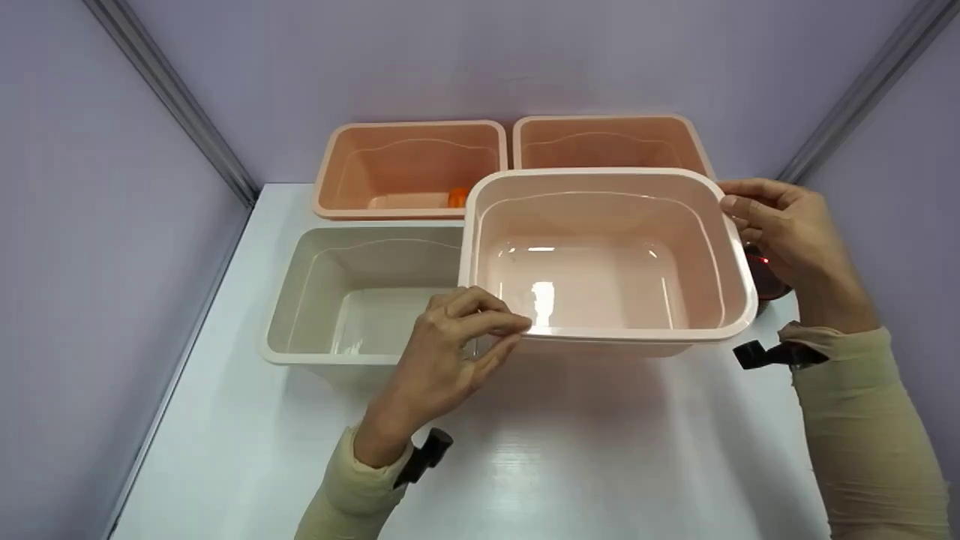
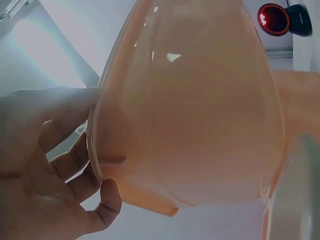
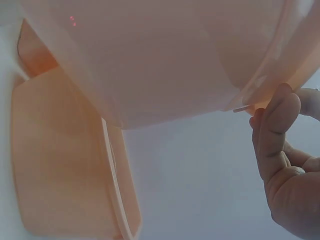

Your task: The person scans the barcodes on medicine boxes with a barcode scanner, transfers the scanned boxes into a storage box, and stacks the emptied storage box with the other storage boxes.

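A pale pink plastic bin (image 1: 600,332) is held up above the table, its open top toward the head camera and its inside bare. With thumb and fingertips, my left hand (image 1: 457,345) pinches the near rim by the left corner; the left wrist view shows the bin's outer wall (image 2: 200,110) beside those fingers. My right hand (image 1: 799,232) grips the far right corner of the rim, thumb on top. In the right wrist view its curled fingers (image 3: 275,125) lie under the rim's edge.
Two salmon-pink bins (image 1: 409,213) (image 1: 600,118) stand against the back wall, an orange object (image 1: 458,197) inside the left one. A grey-white bin (image 1: 337,359) stands in front, partly covered. A black device with a red light (image 2: 275,20) stands on the right.
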`<state>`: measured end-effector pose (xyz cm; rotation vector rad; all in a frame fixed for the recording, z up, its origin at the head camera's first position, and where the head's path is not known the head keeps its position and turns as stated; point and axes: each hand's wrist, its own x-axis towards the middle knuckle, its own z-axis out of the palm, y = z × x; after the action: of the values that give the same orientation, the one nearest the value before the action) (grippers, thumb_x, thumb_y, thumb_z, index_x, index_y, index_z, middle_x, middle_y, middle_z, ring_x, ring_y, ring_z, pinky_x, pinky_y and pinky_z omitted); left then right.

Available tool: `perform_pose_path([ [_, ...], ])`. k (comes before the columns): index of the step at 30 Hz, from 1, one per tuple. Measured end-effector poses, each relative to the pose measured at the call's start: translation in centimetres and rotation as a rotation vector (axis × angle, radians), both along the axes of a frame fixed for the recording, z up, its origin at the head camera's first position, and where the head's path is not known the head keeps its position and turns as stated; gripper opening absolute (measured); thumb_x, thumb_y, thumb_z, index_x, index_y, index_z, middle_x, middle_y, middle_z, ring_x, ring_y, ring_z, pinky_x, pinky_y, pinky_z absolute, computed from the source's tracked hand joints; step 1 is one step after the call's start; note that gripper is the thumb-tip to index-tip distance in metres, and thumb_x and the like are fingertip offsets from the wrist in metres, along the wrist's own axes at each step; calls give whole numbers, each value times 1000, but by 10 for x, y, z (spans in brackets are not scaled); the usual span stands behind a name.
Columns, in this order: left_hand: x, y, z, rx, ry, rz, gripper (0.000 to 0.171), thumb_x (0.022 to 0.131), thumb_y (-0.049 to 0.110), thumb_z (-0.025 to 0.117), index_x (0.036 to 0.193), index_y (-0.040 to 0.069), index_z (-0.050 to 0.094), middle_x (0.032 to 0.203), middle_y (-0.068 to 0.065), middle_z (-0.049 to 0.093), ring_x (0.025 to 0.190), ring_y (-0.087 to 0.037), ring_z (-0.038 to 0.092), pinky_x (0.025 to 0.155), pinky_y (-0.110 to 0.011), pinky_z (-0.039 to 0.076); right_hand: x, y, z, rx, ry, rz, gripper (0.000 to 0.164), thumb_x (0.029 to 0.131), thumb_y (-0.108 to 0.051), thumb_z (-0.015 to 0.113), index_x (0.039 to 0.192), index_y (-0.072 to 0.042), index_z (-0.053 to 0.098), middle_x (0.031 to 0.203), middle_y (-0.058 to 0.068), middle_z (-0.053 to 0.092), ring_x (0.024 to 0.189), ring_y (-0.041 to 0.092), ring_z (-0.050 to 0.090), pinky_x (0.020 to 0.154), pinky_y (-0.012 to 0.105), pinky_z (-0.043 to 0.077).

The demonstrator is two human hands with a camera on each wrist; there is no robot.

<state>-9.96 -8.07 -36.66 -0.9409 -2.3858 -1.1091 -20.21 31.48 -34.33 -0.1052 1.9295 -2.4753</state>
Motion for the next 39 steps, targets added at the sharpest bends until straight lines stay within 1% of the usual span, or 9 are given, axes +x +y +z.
perform_pose_path([
  [3, -2, -10, 4, 0, 5, -1, 12, 91, 19, 74, 102, 19, 79, 96, 4, 68, 95, -14, 63, 94, -42, 46, -3, -7, -1, 3, 10, 26, 16, 90, 7, 65, 105, 6, 73, 85, 10, 72, 63, 16, 69, 54, 22, 56],
  [11, -7, -41, 10, 15, -14, 5, 13, 88, 18, 77, 101, 20, 80, 95, 5, 67, 92, -11, 64, 90, -38, 46, -11, -32, -2, 26, 26, 52, 17, 89, 4, 68, 106, 5, 72, 84, 9, 71, 57, 14, 64, 49, 20, 52],
  [14, -10, -52, 9, 14, -17, 8, 13, 88, 18, 77, 100, 20, 80, 95, 5, 67, 89, -9, 66, 87, -37, 46, -14, -42, -2, 39, 32, 62, 19, 89, 2, 70, 108, 5, 71, 85, 9, 70, 57, 14, 64, 50, 20, 52],
  [18, -15, -67, 6, 13, -7, 4, 13, 87, 17, 78, 99, 20, 80, 96, 5, 68, 88, -9, 67, 90, -36, 48, -18, -54, -3, 50, 42, 92, 20, 90, 3, 68, 110, 4, 70, 87, 8, 69, 58, 14, 64, 51, 21, 54],
  [21, -17, -79, 5, 18, -2, -2, 14, 86, 14, 79, 99, 18, 80, 96, 4, 68, 89, -9, 67, 90, -32, 50, -22, -63, -4, 74, 54, 114, 21, 91, 2, 67, 112, 3, 69, 88, 7, 68, 60, 13, 65, 51, 21, 54],
  [25, -18, -96, 6, 50, -22, -15, 18, 85, 7, 78, 100, 16, 80, 97, 2, 68, 88, -10, 67, 86, -22, 51, -26, -78, -2, 90, 57, 137, 23, 91, -1, 68, 114, 4, 67, 89, 7, 68, 61, 13, 66, 53, 21, 55],
  [28, -19, -108, 7, 65, -27, -9, 18, 84, 5, 78, 100, 15, 80, 96, 1, 68, 86, -10, 67, 84, -18, 50, -30, -90, -2, 95, 52, 156, 26, 91, -2, 69, 116, 6, 65, 87, 7, 69, 61, 14, 67, 53, 21, 55],
  [32, -18, -120, 7, 64, -29, 1, 19, 83, 3, 79, 99, 13, 80, 96, 0, 69, 86, -11, 66, 85, -17, 49, -33, -102, -2, 107, 41, 174, 30, 91, -4, 70, 117, 9, 63, 84, 7, 69, 60, 15, 67, 53, 21, 55],
  [39, -18, -139, 5, 77, -57, 21, 24, 80, -1, 80, 97, 15, 81, 94, 1, 69, 84, -5, 66, 88, -16, 50, -38, -120, -7, 102, 18, 199, 34, 89, -5, 73, 118, 9, 63, 85, 8, 70, 63, 15, 68, 54, 22, 55],
])
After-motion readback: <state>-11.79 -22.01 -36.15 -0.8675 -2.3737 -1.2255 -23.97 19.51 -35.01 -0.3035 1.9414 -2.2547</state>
